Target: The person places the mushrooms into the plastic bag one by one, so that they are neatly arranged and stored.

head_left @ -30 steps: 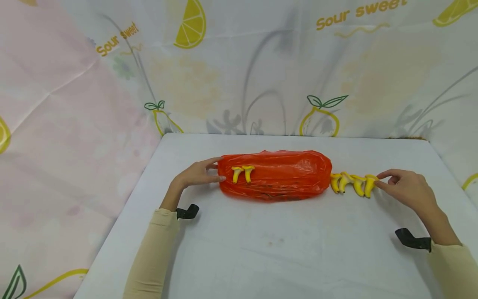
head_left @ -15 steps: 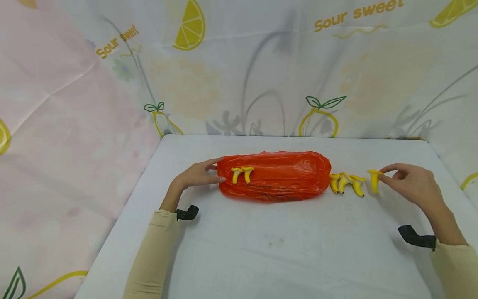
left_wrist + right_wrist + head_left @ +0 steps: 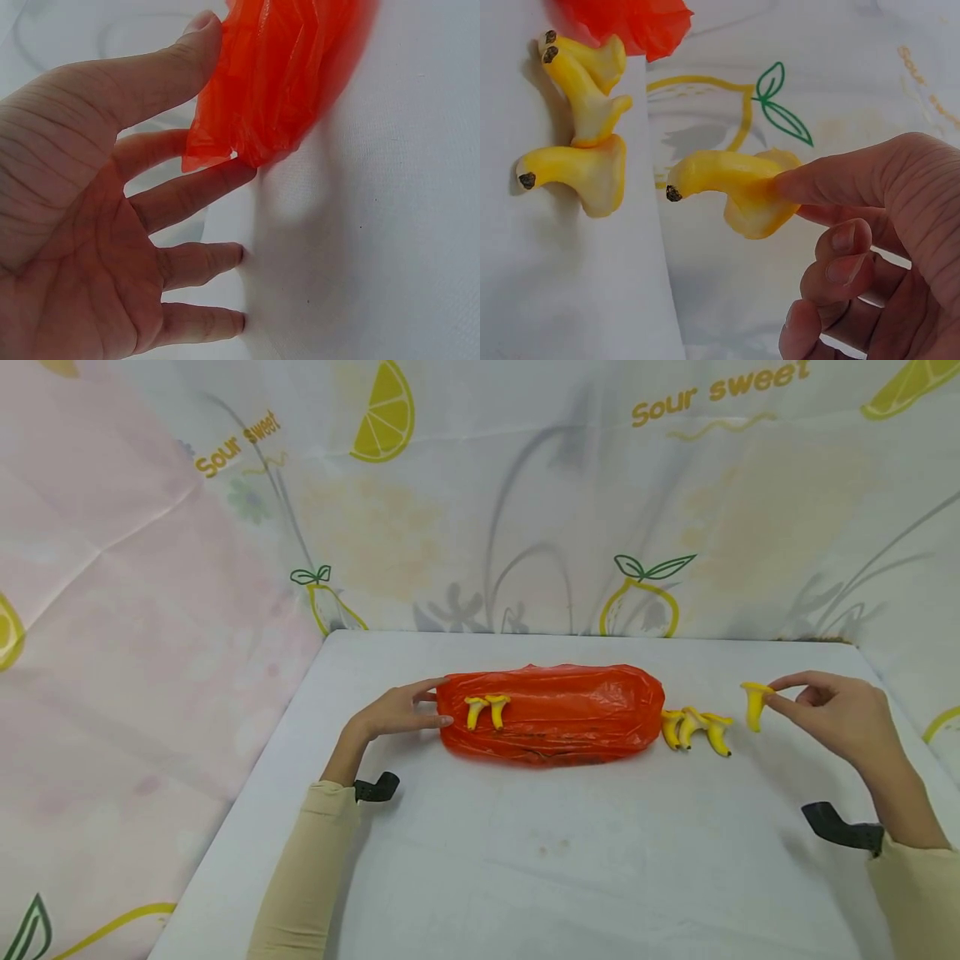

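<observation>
A yellow mushroom [image 3: 753, 708] with a flared cap and a dark stem tip hangs above the table, pinched between the thumb and forefinger of my right hand [image 3: 847, 718]. Three similar mushrooms [image 3: 693, 728] lie in a row on the table, at the right end of a red plastic bag [image 3: 573, 710]. Two more yellow mushrooms [image 3: 497, 712] show on the bag's left part. At its left end rests my left hand [image 3: 393, 708], thumb and forefinger apart at the plastic; in the left wrist view the fingers are spread and nearly straight, the forefinger partly behind the bag [image 3: 281, 82].
A white table [image 3: 562, 860] spreads under everything, with a few faint spots in front of the bag. Behind it hangs a cloth [image 3: 480, 510] printed with lemons and lettering. Black curved mounts [image 3: 840, 828] sit at the wrists.
My right hand has lifted the rightmost mushroom off the row and carried it up and slightly right. The left hand and the bag stay about where they were.
</observation>
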The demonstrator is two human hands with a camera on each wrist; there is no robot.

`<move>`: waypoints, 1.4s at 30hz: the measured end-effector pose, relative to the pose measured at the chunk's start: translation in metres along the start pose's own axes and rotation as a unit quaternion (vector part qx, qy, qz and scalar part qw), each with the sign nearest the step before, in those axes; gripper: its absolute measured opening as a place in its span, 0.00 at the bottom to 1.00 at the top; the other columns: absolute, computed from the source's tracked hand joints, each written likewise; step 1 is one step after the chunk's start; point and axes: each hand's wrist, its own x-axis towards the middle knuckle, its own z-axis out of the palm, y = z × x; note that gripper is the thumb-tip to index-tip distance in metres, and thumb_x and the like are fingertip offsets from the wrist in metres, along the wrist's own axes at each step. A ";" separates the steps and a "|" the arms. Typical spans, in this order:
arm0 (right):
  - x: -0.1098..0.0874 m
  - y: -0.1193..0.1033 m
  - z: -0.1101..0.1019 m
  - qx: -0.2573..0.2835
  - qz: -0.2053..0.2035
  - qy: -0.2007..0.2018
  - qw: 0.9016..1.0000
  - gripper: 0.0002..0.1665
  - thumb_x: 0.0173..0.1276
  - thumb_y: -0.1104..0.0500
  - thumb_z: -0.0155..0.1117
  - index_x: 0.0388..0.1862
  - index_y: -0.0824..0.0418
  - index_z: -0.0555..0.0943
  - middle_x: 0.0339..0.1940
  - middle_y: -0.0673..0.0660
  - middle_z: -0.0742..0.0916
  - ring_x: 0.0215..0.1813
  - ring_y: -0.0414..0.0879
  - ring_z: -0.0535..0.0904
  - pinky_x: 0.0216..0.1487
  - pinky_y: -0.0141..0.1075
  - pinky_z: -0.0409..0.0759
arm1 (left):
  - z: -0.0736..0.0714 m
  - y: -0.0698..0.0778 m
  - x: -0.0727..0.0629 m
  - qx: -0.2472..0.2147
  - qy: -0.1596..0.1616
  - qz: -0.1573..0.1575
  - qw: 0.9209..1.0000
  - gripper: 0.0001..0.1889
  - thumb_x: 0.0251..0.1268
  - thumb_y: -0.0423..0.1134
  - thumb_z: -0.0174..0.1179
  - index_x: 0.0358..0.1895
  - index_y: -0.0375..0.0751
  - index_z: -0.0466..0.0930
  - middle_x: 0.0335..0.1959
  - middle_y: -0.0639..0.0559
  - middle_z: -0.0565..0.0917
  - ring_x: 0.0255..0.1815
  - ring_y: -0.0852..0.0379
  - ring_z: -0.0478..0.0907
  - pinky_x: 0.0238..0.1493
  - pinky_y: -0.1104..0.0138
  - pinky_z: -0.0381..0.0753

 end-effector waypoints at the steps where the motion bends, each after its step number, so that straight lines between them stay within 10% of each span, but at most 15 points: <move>1: 0.000 -0.002 0.000 0.005 -0.002 0.003 1.000 0.16 0.64 0.53 0.71 0.41 0.65 0.85 0.18 0.51 0.77 0.21 0.43 0.66 0.19 0.35 0.61 | 0.000 0.000 0.000 0.001 0.000 0.000 1.000 0.45 0.58 0.62 0.66 0.77 0.56 0.58 0.68 0.43 0.73 0.68 0.41 0.67 0.60 0.43 0.72; 42: 0.041 -0.085 0.042 0.154 -0.033 -0.051 0.986 0.21 0.66 0.48 0.70 0.46 0.63 0.85 0.21 0.56 0.78 0.24 0.51 0.69 0.21 0.34 0.67 | 0.000 0.001 0.000 0.002 0.003 0.004 1.000 0.45 0.59 0.61 0.66 0.78 0.55 0.57 0.68 0.42 0.72 0.69 0.41 0.66 0.61 0.42 0.71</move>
